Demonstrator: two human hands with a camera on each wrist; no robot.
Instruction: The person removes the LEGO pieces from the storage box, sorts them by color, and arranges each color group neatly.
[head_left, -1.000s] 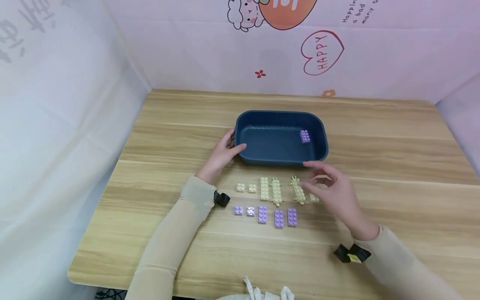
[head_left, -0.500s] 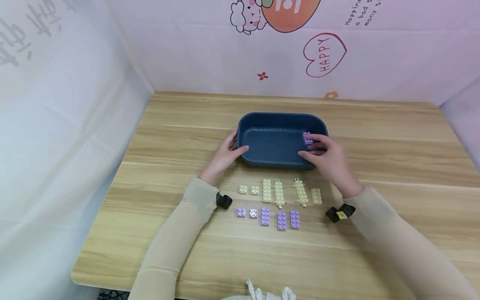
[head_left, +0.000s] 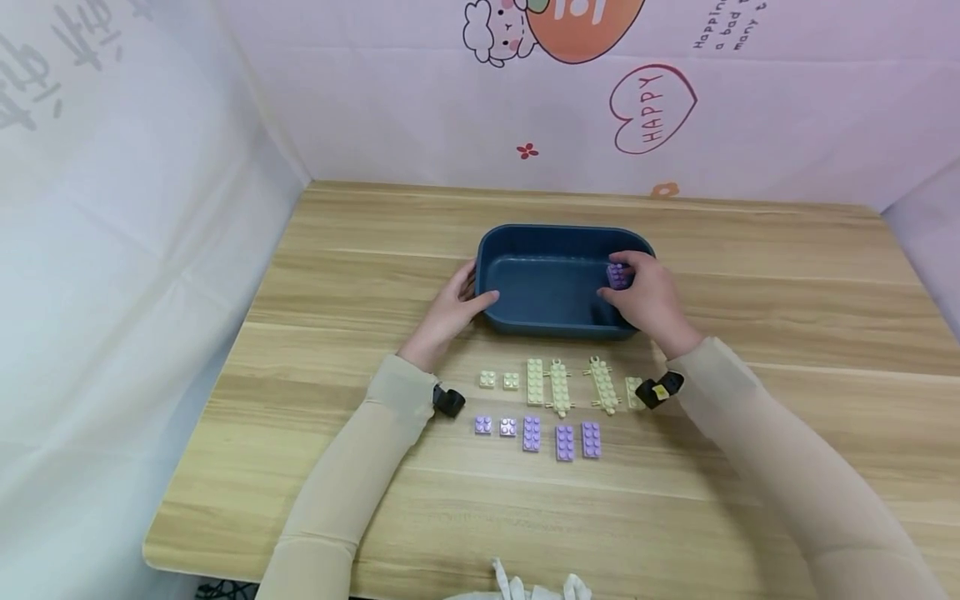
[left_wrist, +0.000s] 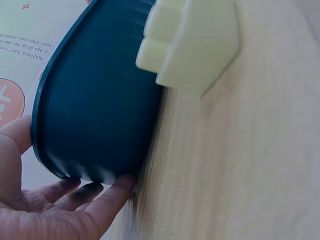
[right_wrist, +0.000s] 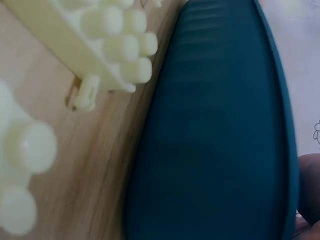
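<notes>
My left hand point(head_left: 444, 312) grips the left end of a dark blue box point(head_left: 551, 331), thumb over the rim and fingers against its outer wall. In the left wrist view, the fingertips point(left_wrist: 112, 197) press that wall. Inside the box's right end, my right hand point(head_left: 651, 296) has thumb and fingers around a purple toy brick point(head_left: 617, 276), pinching it; part of the brick is hidden by the hand. The right wrist view shows the box's outer wall point(right_wrist: 215, 120), with only a bit of the hand at its right edge.
Before the box lie pale yellow bricks point(head_left: 535, 382) and two yellow wheel bases point(head_left: 603, 386). Nearer me is a row of purple bricks point(head_left: 532, 434). A pale yellow brick point(head_left: 633, 392) lies partly under the right wrist camera. A printed white cloth point(head_left: 420, 108) hangs behind the wooden table point(head_left: 360, 517).
My right hand has moved from over the yellow bricks up into the box, and its fingers have closed around the purple brick there. My left hand stays on the box.
</notes>
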